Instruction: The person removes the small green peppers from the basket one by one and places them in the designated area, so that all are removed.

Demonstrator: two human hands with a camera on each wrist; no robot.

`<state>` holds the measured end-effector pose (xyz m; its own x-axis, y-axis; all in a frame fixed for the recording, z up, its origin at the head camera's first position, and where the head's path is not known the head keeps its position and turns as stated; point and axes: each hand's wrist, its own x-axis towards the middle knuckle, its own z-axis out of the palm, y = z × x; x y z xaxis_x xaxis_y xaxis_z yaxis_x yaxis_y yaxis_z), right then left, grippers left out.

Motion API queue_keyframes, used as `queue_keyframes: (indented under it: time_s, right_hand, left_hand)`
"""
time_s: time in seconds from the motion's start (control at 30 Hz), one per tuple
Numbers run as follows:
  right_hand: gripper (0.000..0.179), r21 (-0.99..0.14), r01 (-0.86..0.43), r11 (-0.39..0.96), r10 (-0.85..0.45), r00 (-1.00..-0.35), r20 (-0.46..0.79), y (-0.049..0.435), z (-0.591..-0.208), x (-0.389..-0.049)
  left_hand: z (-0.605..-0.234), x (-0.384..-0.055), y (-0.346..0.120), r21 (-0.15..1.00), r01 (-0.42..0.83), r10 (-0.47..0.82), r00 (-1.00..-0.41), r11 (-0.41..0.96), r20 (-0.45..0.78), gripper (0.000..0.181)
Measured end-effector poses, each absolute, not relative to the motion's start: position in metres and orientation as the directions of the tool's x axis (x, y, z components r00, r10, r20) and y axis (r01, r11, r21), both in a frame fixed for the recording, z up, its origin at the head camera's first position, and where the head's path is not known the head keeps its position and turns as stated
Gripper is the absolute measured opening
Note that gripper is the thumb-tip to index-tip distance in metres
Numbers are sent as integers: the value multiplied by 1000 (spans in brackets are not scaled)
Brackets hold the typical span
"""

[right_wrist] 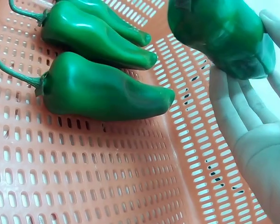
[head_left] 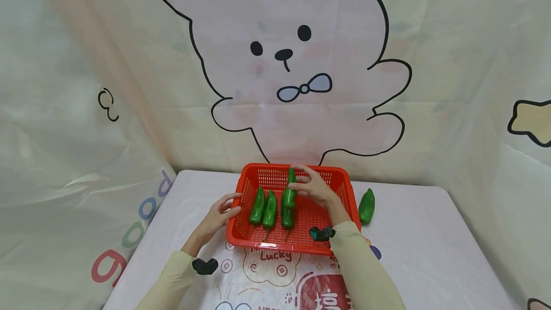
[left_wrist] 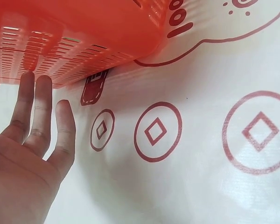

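My right hand (head_left: 316, 189) pinches a green pepper (head_left: 290, 194) near its tip, above the red plastic basket (head_left: 297, 249). In the right wrist view, fingers and thumb meet the narrow end of this pepper, while its upper part runs out of frame. Three more green peppers lie side by side on the basket floor, among them a left one (head_left: 257, 207), a middle one (head_left: 269, 210) and a right one (right_wrist: 102, 88). At the basket's left side, my left hand (head_left: 216, 219) has its fingers straight, the fingertips (left_wrist: 27, 79) right at the slotted wall.
Another green pepper (head_left: 367, 206) lies on the white table to the right of the basket. Printed drawings and lettering cover the tablecloth (head_left: 275, 271) in front. Behind the table hangs a cloth backdrop (head_left: 301, 128) with a cartoon bear, and more cloth stands at both sides.
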<state>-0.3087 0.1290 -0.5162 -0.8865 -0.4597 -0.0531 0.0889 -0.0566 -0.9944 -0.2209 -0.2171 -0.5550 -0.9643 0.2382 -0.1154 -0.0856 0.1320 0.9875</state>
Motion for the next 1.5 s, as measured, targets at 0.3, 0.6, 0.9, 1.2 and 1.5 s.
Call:
queue_keyframes:
  time_s: [0.3, 0.6, 0.9, 1.2, 1.5]
  right_hand:
    - [69, -994, 75, -78, -433, -901, -33, 130, -506, -304]
    - [66, -983, 89, -159, -387, -922, -21, 142, -485, -298]
    - [68, -990, 56, -129, -344, -939, -8, 155, -461, -292]
    - [68, -998, 14, -60, -382, -924, 10, 170, -449, -289]
    - [69, -1000, -6, -2, -391, -920, 7, 196, -439, -281]
  left_hand:
    - [-553, -222, -216, 989, -75, 237, -966, 125, -103, 52]
    - [-553, -222, -216, 988, -57, 201, -976, 142, -85, 46]
    - [-552, -220, -214, 986, -54, 157, -985, 156, -79, 43]
    - [-553, -220, -212, 989, -42, 149, -987, 141, -63, 44]
    - [-552, -220, -211, 990, -44, 158, -985, 137, -66, 43]
